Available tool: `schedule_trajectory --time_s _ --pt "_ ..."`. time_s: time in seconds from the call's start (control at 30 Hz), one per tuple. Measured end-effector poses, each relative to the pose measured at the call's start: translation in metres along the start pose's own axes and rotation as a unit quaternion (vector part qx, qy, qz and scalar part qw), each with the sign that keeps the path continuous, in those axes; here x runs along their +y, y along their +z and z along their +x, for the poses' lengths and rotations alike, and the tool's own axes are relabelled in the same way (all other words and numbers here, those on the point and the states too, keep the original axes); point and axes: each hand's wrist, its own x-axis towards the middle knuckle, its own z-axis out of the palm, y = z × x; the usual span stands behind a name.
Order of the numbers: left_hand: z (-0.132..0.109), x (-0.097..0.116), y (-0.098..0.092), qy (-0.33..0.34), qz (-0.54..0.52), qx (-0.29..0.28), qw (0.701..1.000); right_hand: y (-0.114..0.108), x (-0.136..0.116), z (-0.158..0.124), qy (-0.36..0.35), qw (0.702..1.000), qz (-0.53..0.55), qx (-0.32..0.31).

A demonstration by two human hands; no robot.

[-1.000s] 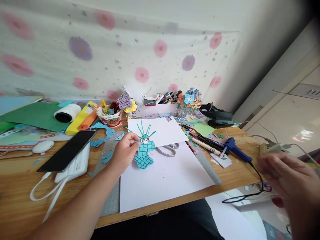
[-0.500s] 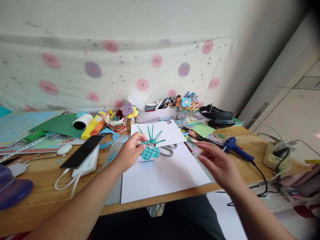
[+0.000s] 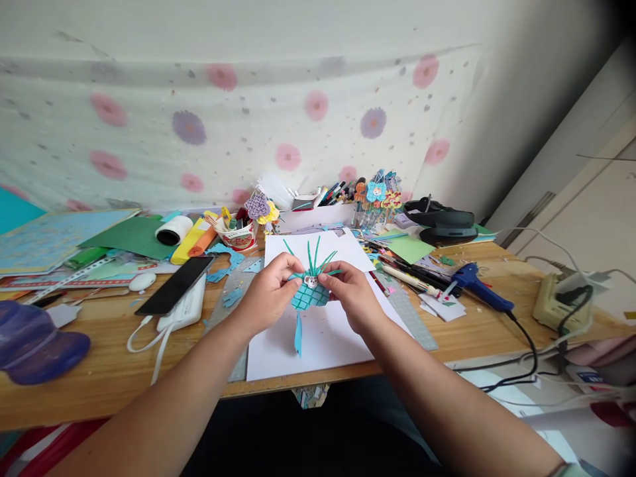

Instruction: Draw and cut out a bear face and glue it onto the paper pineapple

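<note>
Above the white paper (image 3: 278, 361) is a blue-green paper cutout (image 3: 309, 298) with a dark grid pattern, a small animal face and thin green strips fanning up from its top. My left hand (image 3: 271, 285) pinches its left side near the face. My right hand (image 3: 350, 291) has thumb and fingers closed on the opposite side. A narrow blue strip (image 3: 299, 336) shows below the cutout; whether it is joined to it I cannot tell. The scissors are hidden in this view.
Right of the paper lies a blue glue gun (image 3: 479, 288) with its cord. A phone (image 3: 176, 285) rests on a white power bank (image 3: 185, 305) at left. Behind stand a cup of tools (image 3: 237, 237) and finished paper flowers (image 3: 376, 192). Blue scraps (image 3: 233, 296) lie on the cutting mat.
My right hand has come in from the right and taken hold of the cutout's right side. The cutout has shifted slightly right in view, and the blue strip shows below it.
</note>
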Motion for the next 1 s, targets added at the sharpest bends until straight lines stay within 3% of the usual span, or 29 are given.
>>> schedule_trajectory --time_s 0.17,0.27,0.4,0.53,0.67,0.77,0.87,1.0 --pt "0.006 0.0 0.0 -0.035 -0.05 0.025 0.998 -0.017 0.007 -0.002 0.023 0.998 0.024 0.049" --pt "0.011 -0.002 -0.001 -0.056 -0.08 0.057 0.994 -0.02 0.018 -0.01 0.019 0.997 -0.079 -0.008" --pt "0.015 -0.001 -0.004 -0.072 -0.107 0.08 0.988 -0.007 0.038 -0.015 -0.009 0.961 -0.251 -0.113" --pt "0.015 0.002 -0.006 -0.077 -0.12 0.089 0.986 0.011 0.05 -0.004 -0.043 0.938 -0.33 -0.095" --pt "0.011 0.008 -0.013 -0.074 -0.124 0.107 0.984 0.014 0.053 0.004 -0.079 0.935 -0.333 -0.094" --pt "0.009 0.013 -0.026 -0.066 -0.125 0.13 0.981 0.001 0.049 0.004 -0.134 0.919 -0.355 -0.108" --pt "0.009 0.017 -0.047 -0.048 -0.119 0.165 0.978 -0.023 0.041 0.001 -0.179 0.898 -0.395 -0.07" --pt "0.011 0.016 -0.073 -0.032 -0.101 0.212 0.972 -0.059 0.026 0.004 -0.161 0.912 -0.376 0.002"
